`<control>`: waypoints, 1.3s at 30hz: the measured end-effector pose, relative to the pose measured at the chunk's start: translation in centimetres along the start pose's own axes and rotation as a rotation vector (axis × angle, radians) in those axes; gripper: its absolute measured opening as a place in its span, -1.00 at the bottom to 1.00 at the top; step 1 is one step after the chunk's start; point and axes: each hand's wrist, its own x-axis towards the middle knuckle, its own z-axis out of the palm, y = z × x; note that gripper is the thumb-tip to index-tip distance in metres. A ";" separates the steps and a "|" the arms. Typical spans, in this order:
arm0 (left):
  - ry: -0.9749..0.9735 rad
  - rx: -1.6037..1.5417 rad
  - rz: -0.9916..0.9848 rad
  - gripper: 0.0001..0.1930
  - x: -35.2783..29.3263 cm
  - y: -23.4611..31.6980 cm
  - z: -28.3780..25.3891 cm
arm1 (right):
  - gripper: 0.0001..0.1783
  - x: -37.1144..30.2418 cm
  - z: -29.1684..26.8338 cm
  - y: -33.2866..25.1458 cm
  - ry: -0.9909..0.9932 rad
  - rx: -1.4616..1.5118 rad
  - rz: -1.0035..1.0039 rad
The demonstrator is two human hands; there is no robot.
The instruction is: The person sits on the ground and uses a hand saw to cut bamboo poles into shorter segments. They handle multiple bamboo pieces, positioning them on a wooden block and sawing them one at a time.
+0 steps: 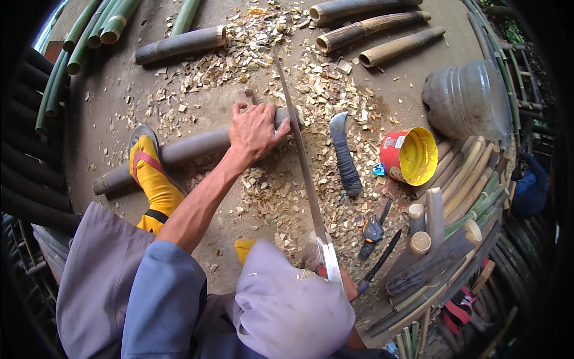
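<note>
A dark bamboo pole [185,148] lies slantwise on the ground, its right end toward the middle. My left hand [256,128] is closed over the pole near that end. Just right of my fingers, the long blade of a hand saw [303,157] crosses the pole. My right hand [347,285], largely hidden by my knee, is closed at the saw's handle end. A foot in a yellow sock [156,179] and sandal rests against the pole's left part. A machete-like knife with a wrapped handle [345,158] lies to the right of the blade.
Wood chips [263,185] cover the ground around the pole. A red tin [412,155], yellow inside, a plastic container [463,99], a small knife [385,260] and stacked bamboo pieces [466,173] lie at right. Cut bamboo tubes [365,30] lie farther off; green poles [78,54] are upper left.
</note>
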 end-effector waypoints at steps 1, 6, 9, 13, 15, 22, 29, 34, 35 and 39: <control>0.008 -0.004 0.009 -0.53 0.2 0.5 0.1 | -0.59 0.6 1.3 0.9 0.045 -0.015 0.065; -0.076 -0.013 0.006 -0.51 0.5 -0.8 -0.9 | -0.63 6.4 5.7 1.5 0.124 0.236 0.091; -0.100 0.018 0.090 -0.53 0.6 -1.6 -1.1 | -0.58 -1.5 3.5 2.5 0.156 -0.029 0.161; -0.067 0.076 0.110 -0.62 0.6 -1.1 0.2 | -0.60 -3.4 1.9 2.5 0.088 -0.085 0.196; -0.036 0.058 0.091 -0.63 0.7 -0.3 0.2 | -0.66 1.7 4.0 2.5 0.201 -0.071 -0.011; -0.101 0.051 0.008 -0.65 0.9 -0.8 -0.9 | -0.72 0.1 4.7 2.8 0.221 0.013 0.052; -0.002 0.045 0.009 -0.64 0.8 -0.1 0.1 | -0.65 2.1 5.0 1.6 0.184 0.122 0.057; -0.088 0.037 -0.012 -0.62 0.6 -0.4 -0.6 | -0.58 3.8 4.4 1.2 0.135 0.199 0.066; -0.110 0.040 -0.019 -0.62 1.2 -0.4 -0.9 | -0.56 0.2 4.2 2.4 0.220 -0.068 0.014; -0.056 0.066 -0.019 -0.51 1.0 -0.6 0.1 | -0.67 -8.6 3.3 7.6 0.033 0.060 0.292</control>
